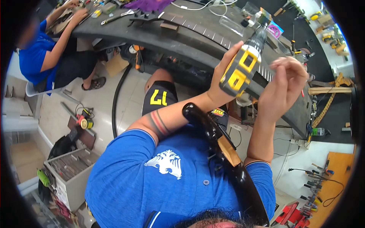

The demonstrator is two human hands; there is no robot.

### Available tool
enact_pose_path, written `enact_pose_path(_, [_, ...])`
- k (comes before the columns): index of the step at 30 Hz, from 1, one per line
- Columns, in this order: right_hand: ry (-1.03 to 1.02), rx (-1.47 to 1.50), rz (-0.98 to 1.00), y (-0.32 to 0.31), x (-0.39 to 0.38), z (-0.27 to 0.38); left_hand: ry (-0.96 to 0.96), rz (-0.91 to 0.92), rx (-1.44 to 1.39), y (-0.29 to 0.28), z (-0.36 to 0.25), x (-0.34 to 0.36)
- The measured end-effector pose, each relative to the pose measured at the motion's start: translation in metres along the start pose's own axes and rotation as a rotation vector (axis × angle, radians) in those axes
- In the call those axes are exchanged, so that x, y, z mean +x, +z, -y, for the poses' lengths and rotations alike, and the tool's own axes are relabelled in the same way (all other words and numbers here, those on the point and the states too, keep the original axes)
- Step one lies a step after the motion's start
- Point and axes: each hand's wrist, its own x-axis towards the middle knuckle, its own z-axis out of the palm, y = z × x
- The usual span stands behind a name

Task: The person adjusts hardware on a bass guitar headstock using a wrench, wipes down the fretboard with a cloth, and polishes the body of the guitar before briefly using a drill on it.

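My left hand (222,78) is wrapped round a yellow and black cordless drill (243,64), raised over the bench edge with its chuck pointing away and up to the right. Just right of the drill, my right hand (285,81) is lifted with its fingers bent and thumb and fingertips together; anything between them is too small to make out. Against my chest and lap leans a dark glossy piece like a guitar body (243,182), with a bare wood recess in its edge. A fretted guitar neck (205,32) lies along the bench behind the drill.
A dark workbench (152,41) curves across the front, bearing a wrench (118,17), a clear plastic box (231,26) and a white cable. At far left a co-worker in blue (34,60) sits at the bench. Tools hang on a wooden board (336,182) at right.
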Motion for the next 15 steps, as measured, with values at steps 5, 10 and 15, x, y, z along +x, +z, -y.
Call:
enact_pose_path(5, [-0.012,-0.008,0.707,0.038,-0.028,0.043,-0.061,0.024,-0.078,-0.018,0.007,0.001])
enact_pose_path(10, [-0.031,0.081,0.747,0.034,-0.028,0.039,-0.260,-0.187,0.050,-0.037,0.008,0.020])
enact_pose_path(15, [0.310,0.435,1.047,-0.001,-0.020,0.020,-0.104,-0.261,0.215,-0.078,-0.034,0.077])
